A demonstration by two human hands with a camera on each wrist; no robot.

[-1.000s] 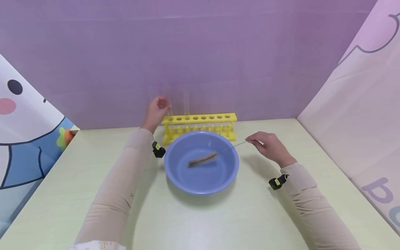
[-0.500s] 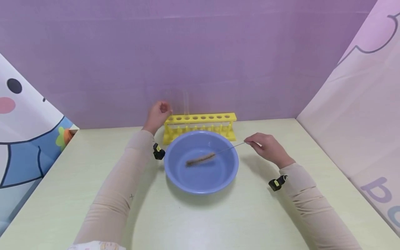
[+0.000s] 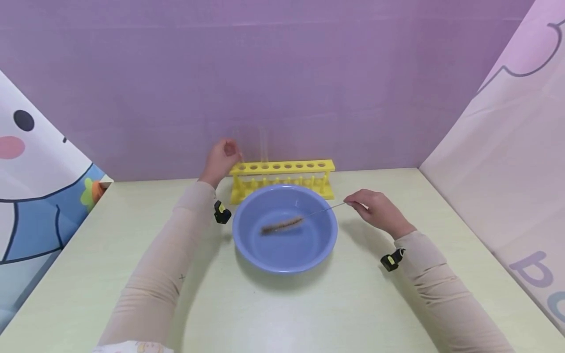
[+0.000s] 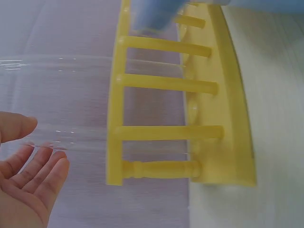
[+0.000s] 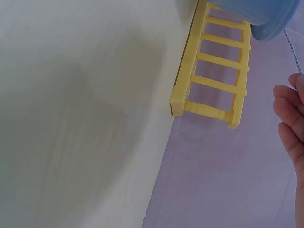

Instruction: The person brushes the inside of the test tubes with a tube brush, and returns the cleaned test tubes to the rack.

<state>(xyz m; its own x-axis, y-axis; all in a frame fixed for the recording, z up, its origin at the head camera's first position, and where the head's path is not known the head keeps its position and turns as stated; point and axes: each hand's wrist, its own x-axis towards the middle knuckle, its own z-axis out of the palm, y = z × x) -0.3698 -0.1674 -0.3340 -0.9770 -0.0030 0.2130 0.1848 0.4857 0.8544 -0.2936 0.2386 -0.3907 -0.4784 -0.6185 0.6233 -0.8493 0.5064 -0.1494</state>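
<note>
In the head view my left hand (image 3: 220,159) is at the left end of the yellow test tube rack (image 3: 282,167). Its thumb and loosely extended fingers are on either side of a clear test tube (image 4: 90,137) that stands in the end hole. Another clear test tube (image 3: 264,144) stands upright a little to the right in the rack. My right hand (image 3: 375,208) pinches the thin wire handle of a test tube brush (image 3: 282,226). The brown bristle head hangs over the inside of the blue basin (image 3: 287,262).
The basin stands on the pale table (image 3: 291,314), directly in front of the rack. Behind the rack rises a purple backdrop (image 3: 282,73). Printed panels flank the table, and a black wrist camera (image 3: 222,212) on the left arm sits close to the basin's rim.
My left hand has lowered the end test tube into the rack, then risen slightly. The right hand and brush have shifted a little left.
</note>
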